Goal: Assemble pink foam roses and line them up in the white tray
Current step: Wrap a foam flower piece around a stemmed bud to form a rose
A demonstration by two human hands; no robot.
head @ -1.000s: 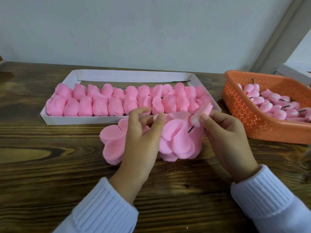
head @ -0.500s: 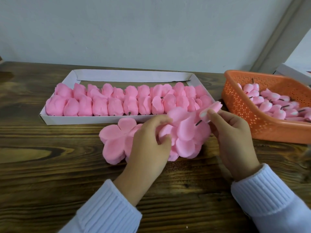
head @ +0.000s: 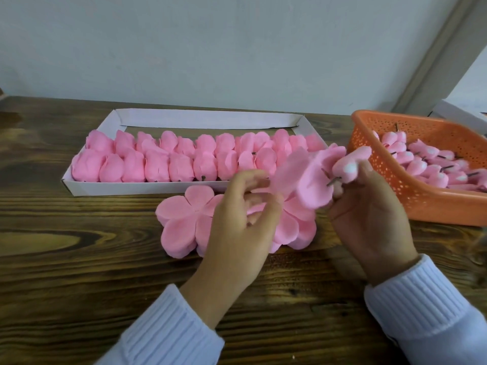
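A white tray (head: 210, 119) at the back of the table holds two rows of finished pink roses (head: 181, 159). In front of it lies a pile of flat pink petal sheets (head: 181, 219). My right hand (head: 369, 214) grips a pink rose bud (head: 350, 164) whose dark stem pokes into a petal sheet (head: 313, 177). That sheet is lifted off the pile and blurred. My left hand (head: 242, 219) pinches the sheet's lower edge with thumb and fingers, just above the pile.
An orange perforated basket (head: 421, 206) at the right holds several more pink buds (head: 434, 164) with dark stems. A white box corner (head: 458, 114) shows behind it. The dark wooden table (head: 79, 272) reaches toward me, and a plain wall rises behind the tray.
The bud and my right hand rose and shifted right toward the basket. One petal sheet has come up off the pile with the stem. My left hand's fingers shifted up to its edge.
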